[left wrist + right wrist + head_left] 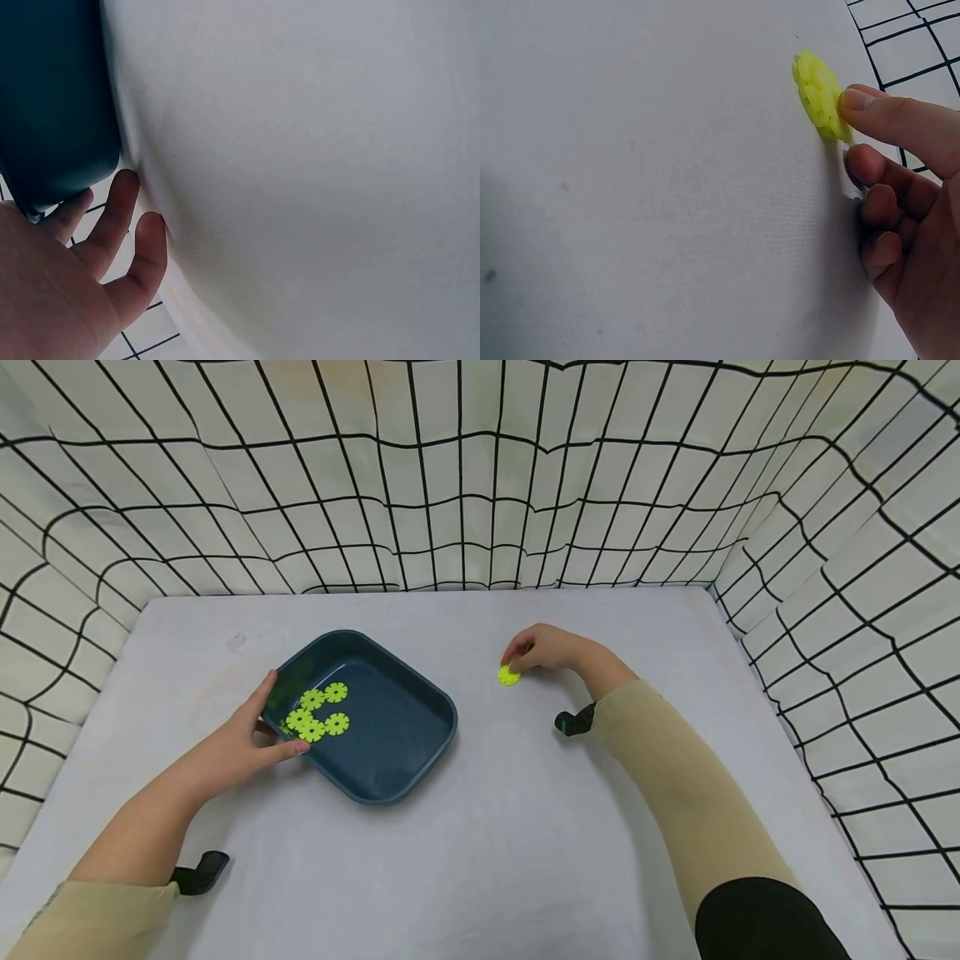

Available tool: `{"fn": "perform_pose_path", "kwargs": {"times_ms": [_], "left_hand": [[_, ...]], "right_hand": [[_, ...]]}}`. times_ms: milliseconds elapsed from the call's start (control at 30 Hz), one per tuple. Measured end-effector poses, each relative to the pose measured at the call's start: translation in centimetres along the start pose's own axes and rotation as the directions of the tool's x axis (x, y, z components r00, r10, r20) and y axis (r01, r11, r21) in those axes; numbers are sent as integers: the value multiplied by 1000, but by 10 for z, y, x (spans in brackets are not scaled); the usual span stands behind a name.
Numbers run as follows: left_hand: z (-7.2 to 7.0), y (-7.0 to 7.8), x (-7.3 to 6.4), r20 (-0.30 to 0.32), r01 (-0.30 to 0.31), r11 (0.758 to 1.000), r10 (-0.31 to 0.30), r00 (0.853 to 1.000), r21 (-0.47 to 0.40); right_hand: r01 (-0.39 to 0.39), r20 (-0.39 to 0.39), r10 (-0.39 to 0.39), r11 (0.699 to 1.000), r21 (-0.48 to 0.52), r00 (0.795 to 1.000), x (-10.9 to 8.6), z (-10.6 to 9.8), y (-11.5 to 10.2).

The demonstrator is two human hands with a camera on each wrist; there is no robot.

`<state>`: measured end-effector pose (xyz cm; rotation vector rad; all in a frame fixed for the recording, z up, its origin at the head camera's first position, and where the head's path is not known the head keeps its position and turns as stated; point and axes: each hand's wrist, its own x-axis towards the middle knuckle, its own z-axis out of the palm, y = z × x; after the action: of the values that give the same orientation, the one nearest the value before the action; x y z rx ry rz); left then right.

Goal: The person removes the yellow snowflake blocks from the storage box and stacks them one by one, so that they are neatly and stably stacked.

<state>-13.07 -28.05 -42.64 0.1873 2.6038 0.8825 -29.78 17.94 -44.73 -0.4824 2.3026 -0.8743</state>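
A dark blue rectangular tray (390,727) stands left of the table's middle, turned at an angle. Several yellow-green notched plastic discs (336,724) lie in its left part. My left hand (243,735) holds the tray's left end, thumb on the near rim and forefinger on the far one; its other fingers (112,217) curl beside the outer wall in the left wrist view. To the right of the tray, my right hand (551,649) pinches yellow notched discs (507,676) close over the tabletop. In the right wrist view these discs (819,94) look layered, with the thumb against them.
A white cloth covers the table (480,877). Black wire grid panels (450,477) backed with white sheeting stand along the back and both sides. Dark wrist mounts (201,872) stick out from both sleeves, low over the table.
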Motion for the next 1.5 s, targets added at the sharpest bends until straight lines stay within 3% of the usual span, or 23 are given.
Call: {"fn": "perform_pose_path", "kwargs": {"times_ms": [667,1200,1500], "left_hand": [[-1,4,-1,8,23,1000,-23,1000,-1],[0,3,1,6,18,1000,-18,1000,-2],[0,4,-1,1,19,1000,-19,1000,0]], "right_hand": [[9,45,-3,991,-135,999,-12,-1,-6],[34,41,-27,985,-167,999,-13,1,-4],[26,39,-22,992,-125,999,-12,1,-5]]}}
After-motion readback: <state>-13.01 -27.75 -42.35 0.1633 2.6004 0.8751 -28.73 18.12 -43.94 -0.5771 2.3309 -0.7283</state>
